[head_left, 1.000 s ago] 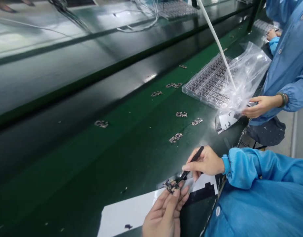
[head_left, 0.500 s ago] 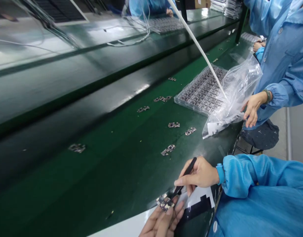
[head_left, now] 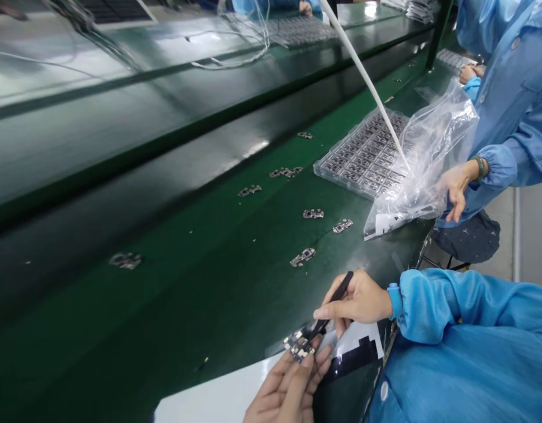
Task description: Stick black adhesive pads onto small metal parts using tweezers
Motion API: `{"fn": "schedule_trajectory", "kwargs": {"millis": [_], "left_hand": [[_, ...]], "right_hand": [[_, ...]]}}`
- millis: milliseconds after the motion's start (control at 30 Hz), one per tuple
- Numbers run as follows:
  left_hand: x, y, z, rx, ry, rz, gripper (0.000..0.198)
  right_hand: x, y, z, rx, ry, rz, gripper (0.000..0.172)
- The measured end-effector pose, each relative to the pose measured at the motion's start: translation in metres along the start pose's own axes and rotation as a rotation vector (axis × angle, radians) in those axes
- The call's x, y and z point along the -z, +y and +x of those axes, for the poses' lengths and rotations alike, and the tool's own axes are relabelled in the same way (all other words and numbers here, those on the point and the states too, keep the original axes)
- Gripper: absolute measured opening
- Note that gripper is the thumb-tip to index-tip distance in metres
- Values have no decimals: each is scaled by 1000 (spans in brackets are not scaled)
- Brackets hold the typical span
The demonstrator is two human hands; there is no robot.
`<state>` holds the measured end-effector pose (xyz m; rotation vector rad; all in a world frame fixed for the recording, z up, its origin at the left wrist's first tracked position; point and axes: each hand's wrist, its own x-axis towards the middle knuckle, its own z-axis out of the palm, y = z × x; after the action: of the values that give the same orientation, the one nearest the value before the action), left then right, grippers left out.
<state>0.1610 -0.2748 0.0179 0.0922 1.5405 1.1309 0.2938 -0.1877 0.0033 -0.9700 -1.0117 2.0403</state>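
My left hand (head_left: 286,385) pinches a small circuit board (head_left: 298,346) at its fingertips, low in the frame. Just to its right, my right hand (head_left: 357,299) grips black tweezers (head_left: 330,308) whose tips rest on that board. Both hands hover over a white and black sheet (head_left: 359,343) at the near edge of the green conveyor belt (head_left: 200,282). Several more small boards lie loose on the belt, the nearest one (head_left: 303,257) just beyond my right hand.
A co-worker in a blue coat on the right holds a clear plastic bag (head_left: 430,158) over a clear tray of parts (head_left: 363,155). A white tube (head_left: 368,82) slants down to the tray. Cables and another tray lie on the far bench.
The view has shifted slightly. My hands keep the board and tweezers together. The co-worker's hand has moved along the bag, and the loose boards have drifted left on the belt.
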Motion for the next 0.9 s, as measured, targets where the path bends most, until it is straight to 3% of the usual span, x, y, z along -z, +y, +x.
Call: {"fn": "schedule_trajectory", "kwargs": {"millis": [233,900], "left_hand": [[3,-11,-8,-69,-141,-45,43],[3,-13,-8,-93,-147,-58,40]], "right_hand": [[-4,2,-10,61,112,-76,38],[-3,2,-13,103,79,-172,31]]}}
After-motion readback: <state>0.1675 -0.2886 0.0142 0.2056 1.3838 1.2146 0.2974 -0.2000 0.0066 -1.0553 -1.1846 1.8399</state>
